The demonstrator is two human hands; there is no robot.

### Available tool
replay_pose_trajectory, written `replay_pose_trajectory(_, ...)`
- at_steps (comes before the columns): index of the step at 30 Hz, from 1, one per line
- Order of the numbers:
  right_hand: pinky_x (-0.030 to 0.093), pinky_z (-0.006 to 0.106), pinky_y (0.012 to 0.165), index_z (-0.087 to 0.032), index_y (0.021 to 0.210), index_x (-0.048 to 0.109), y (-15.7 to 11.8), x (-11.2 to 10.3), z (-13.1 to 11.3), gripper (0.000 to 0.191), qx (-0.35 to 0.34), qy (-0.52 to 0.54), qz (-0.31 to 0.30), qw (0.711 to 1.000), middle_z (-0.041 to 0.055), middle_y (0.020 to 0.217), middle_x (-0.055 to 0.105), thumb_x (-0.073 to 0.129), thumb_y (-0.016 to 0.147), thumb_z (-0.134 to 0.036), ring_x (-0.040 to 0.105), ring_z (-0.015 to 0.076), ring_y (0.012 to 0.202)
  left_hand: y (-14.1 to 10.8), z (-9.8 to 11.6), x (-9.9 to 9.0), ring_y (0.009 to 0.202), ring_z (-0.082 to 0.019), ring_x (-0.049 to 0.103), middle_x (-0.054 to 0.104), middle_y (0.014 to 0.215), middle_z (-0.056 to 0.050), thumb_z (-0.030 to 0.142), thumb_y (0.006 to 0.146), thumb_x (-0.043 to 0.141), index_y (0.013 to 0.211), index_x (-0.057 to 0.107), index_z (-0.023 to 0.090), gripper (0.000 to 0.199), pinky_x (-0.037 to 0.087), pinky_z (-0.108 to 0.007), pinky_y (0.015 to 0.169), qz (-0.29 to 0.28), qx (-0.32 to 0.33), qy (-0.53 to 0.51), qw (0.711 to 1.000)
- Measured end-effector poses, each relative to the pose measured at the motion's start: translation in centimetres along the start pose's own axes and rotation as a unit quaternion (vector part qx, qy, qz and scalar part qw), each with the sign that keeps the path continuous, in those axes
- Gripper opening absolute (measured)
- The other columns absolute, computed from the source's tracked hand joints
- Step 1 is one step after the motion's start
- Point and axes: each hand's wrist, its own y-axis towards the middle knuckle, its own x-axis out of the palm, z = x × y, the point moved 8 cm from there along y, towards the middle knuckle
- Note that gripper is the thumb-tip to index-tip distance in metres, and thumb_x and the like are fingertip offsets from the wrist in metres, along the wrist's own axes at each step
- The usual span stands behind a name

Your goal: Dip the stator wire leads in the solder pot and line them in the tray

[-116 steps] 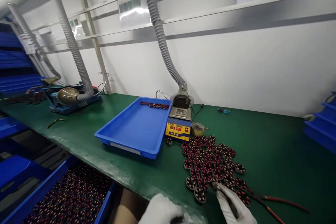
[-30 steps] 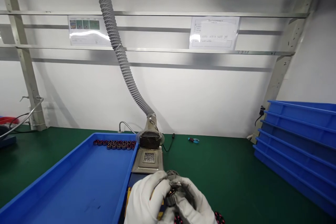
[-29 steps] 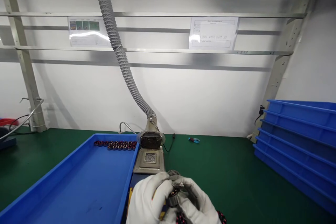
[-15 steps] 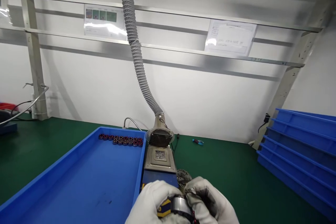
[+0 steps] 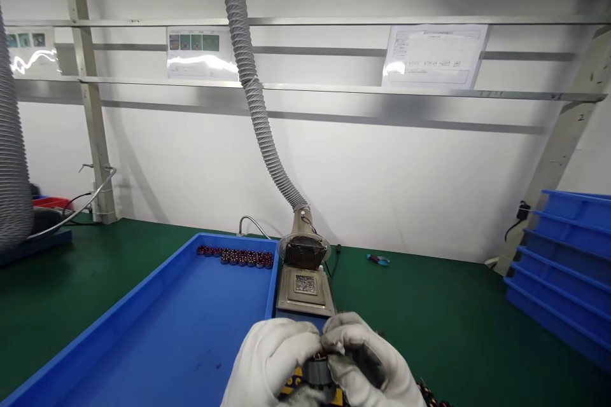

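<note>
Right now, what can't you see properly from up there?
All in the head view:
Round metal-sided part: partly hidden by the left hand's grip and the right hand's grip.
Yellow front panel: mostly hidden behind both grips.
Loose round parts, lower right: cut off by the bottom edge.
Blue tray: near end cut off by the bottom edge.
Stacked blue trays: cut off by the right edge.
Right-hand sheet: writing too small.

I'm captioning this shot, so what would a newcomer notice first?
Probably the ribbed grey hose, curving down before the white wall. At bottom centre, a white-gloved left hand and right hand meet at a round grey part. The big blue tray lies to their left.
</note>
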Motion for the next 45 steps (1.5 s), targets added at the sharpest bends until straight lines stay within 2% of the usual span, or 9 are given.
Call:
replay_pose_trajectory(8, 0.05, 0.034, 0.064, -0.026, 0.071, 0.068, 0.5, -3.4, 0.8, 0.018, 0.021, 0.153, 0.041, 0.987, 0.0029, 0.067, 0.063, 0.069, 0.07, -0.044, 0.06, 0.0199, 0.067, 0.2, -1.0, 0.9, 0.074, -0.018, 0.066, 0.07, 0.083, -0.001, 0.056, 0.079, 0.058, 0.089, 0.063, 0.025, 0.033, 0.053, -0.025, 0.07, -0.004, -0.155, -0.134, 0.979)
replay_pose_trajectory(11, 0.052, 0.04, 0.075, -0.026, 0.08, 0.069, 0.3, -4.1, 2.1, 0.021, 0.063, 0.171, 0.076, 0.98, 0.0065, 0.079, 0.069, 0.073, 0.066, -0.041, 0.064, 0.0243, 0.076, 0.4, -0.6, -0.2, 0.082, -0.018, 0.066, 0.069, 0.092, -0.003, 0.053, 0.085, 0.051, 0.097, 0.058, 0.025, 0.031, 0.053, -0.025, 0.074, 0.022, -0.103, -0.063, 0.992)
replay_pose_trajectory(17, 0.05, 0.04, 0.083, -0.023, 0.096, 0.069, -0.5, 1.7, 4.1, 0.038, 0.161, 0.155, -0.039, 0.974, 0.0092, 0.092, 0.071, 0.074, 0.064, -0.045, 0.065, 0.0258, 0.088, 1.0, 1.8, -1.1, 0.091, -0.021, 0.064, 0.069, 0.093, -0.01, 0.036, 0.095, 0.039, 0.103, 0.055, 0.017, 0.027, 0.052, -0.03, 0.075, 0.071, 0.065, 0.184, 0.978)
replay_pose_trajectory(25, 0.054, 0.032, 0.063, -0.028, 0.08, 0.074, -0.6, 2.8, 5.3, 0.033, 0.234, 0.266, -0.069, 0.933, 0.0042, 0.076, 0.071, 0.078, 0.056, -0.05, 0.067, 0.0205, 0.07, 1.9, 0.9, -1.1, 0.097, -0.013, 0.062, 0.069, 0.098, -0.001, 0.036, 0.092, 0.05, 0.11, 0.053, 0.025, 0.022, 0.047, -0.02, 0.087, 0.023, -0.014, -0.068, 0.997)
replay_pose_trajectory(31, 0.053, 0.037, 0.065, -0.03, 0.091, 0.07, -1.9, 4.2, 6.9, 0.039, 0.282, 0.34, -0.086, 0.893, 0.0042, 0.088, 0.071, 0.079, 0.057, -0.047, 0.067, 0.0212, 0.073, 0.7, -2.9, -1.8, 0.062, -0.015, 0.065, 0.069, 0.064, -0.001, 0.04, 0.085, 0.058, 0.069, 0.067, 0.019, 0.027, 0.051, -0.026, 0.081, 0.113, -0.162, -0.228, 0.954)
replay_pose_trajectory(34, 0.053, 0.039, 0.067, -0.028, 0.093, 0.069, -2.2, 4.5, 7.0, 0.041, 0.3, 0.371, -0.088, 0.874, 0.0055, 0.085, 0.072, 0.079, 0.058, -0.046, 0.068, 0.0222, 0.074, -0.8, -4.9, -2.6, 0.076, -0.022, 0.067, 0.07, 0.071, -0.006, 0.03, 0.081, 0.059, 0.07, 0.071, 0.017, 0.02, 0.056, -0.025, 0.067, 0.167, -0.262, -0.238, 0.92)
replay_pose_trajectory(36, 0.052, 0.038, 0.069, -0.026, 0.092, 0.07, -2.1, 4.5, 6.8, 0.037, 0.31, 0.384, -0.083, 0.865, 0.005, 0.081, 0.071, 0.079, 0.06, -0.043, 0.067, 0.0207, 0.073, -1.1, -4.9, -2.1, 0.092, -0.024, 0.065, 0.071, 0.09, -0.006, 0.02, 0.073, 0.062, 0.085, 0.072, 0.02, 0.015, 0.055, -0.026, 0.076, 0.114, -0.289, -0.213, 0.926)
replay_pose_trajectory(39, 0.051, 0.033, 0.072, -0.025, 0.082, 0.072, -1.7, 4.3, 6.6, 0.027, 0.325, 0.394, -0.065, 0.857, 0.0017, 0.072, 0.069, 0.081, 0.058, -0.033, 0.065, 0.0174, 0.072, -0.5, -3.7, -0.9, 0.099, -0.022, 0.061, 0.068, 0.104, -0.003, 0.014, 0.066, 0.068, 0.094, 0.071, 0.027, 0.03, 0.048, -0.024, 0.088, 0.039, -0.266, -0.208, 0.941)
replay_pose_trajectory(45, 0.052, 0.027, 0.063, -0.024, 0.079, 0.071, -2.0, 4.2, 6.7, 0.026, 0.348, 0.396, -0.055, 0.848, -0.0007, 0.072, 0.069, 0.083, 0.056, -0.026, 0.064, 0.0137, 0.066, 0.9, -2.0, -2.1, 0.071, -0.016, 0.064, 0.069, 0.069, -0.001, 0.03, 0.083, 0.063, 0.071, 0.071, 0.021, 0.016, 0.049, -0.022, 0.082, 0.127, -0.163, -0.221, 0.953)
